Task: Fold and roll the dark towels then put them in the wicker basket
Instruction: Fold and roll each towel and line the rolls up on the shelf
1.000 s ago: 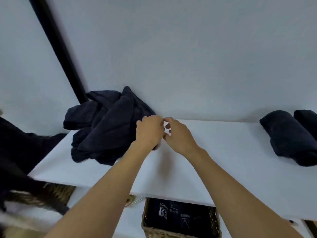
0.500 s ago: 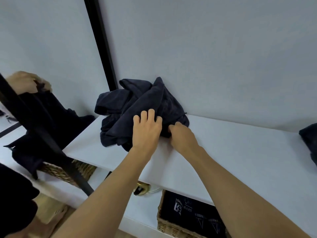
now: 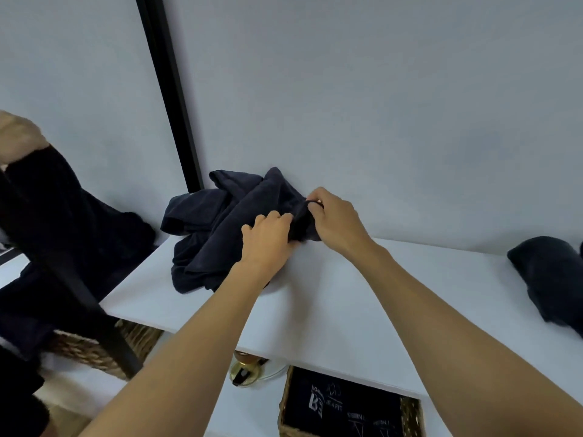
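A: How far along is it?

B: Partway, I'd judge. One rolled towel [image 3: 549,272] lies on the white worktop [image 3: 347,294] at three o'clock, not yet in the wicker basket [image 3: 285,405] under the worktop at six o'clock.

A: And the hands?

B: Both are in the crumpled dark towels [image 3: 217,228] against the wall [image 3: 410,121] at ten o'clock. The left hand [image 3: 268,241] grips a fold with curled fingers. The right hand [image 3: 336,219] pinches an edge just beside it. Folding and rolling that heap remains.

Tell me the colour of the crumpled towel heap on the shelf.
Dark navy, nearly black; the towel heap shows best in the head view.
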